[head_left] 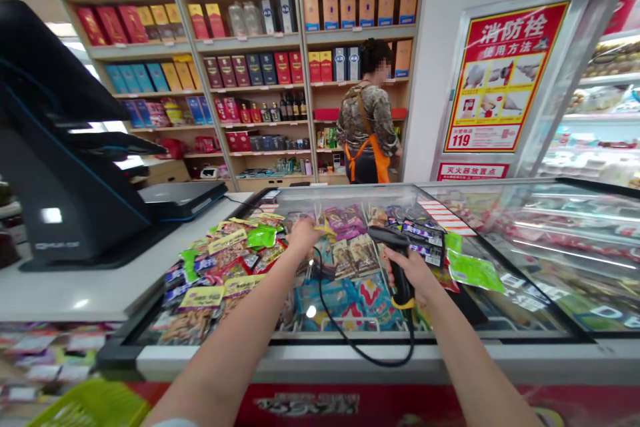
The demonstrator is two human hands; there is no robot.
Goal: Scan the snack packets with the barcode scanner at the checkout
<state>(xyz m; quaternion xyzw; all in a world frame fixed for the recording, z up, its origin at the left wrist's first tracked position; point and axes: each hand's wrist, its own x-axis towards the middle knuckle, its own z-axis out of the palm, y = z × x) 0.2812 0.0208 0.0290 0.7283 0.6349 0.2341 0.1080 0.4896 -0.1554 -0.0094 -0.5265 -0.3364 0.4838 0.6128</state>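
My right hand (414, 275) grips the handle of a black barcode scanner (395, 247) with a yellow band, and its black cable (350, 340) loops down over the freezer edge. The scanner head points left over the glass lid. My left hand (303, 235) reaches forward with its fingers curled on a small snack packet at the far edge of a pile of snack packets (225, 267) lying on the freezer's glass lid (500, 307). What exactly the left fingers pinch is hard to make out.
A black checkout terminal (55, 167) stands on the white counter (75, 290) to the left. A person in an orange apron (367, 127) faces shelves of boxed goods (250, 67) behind. Green packets (473, 270) lie on the lid at right. A yellow-green basket (90, 407) sits at the lower left.
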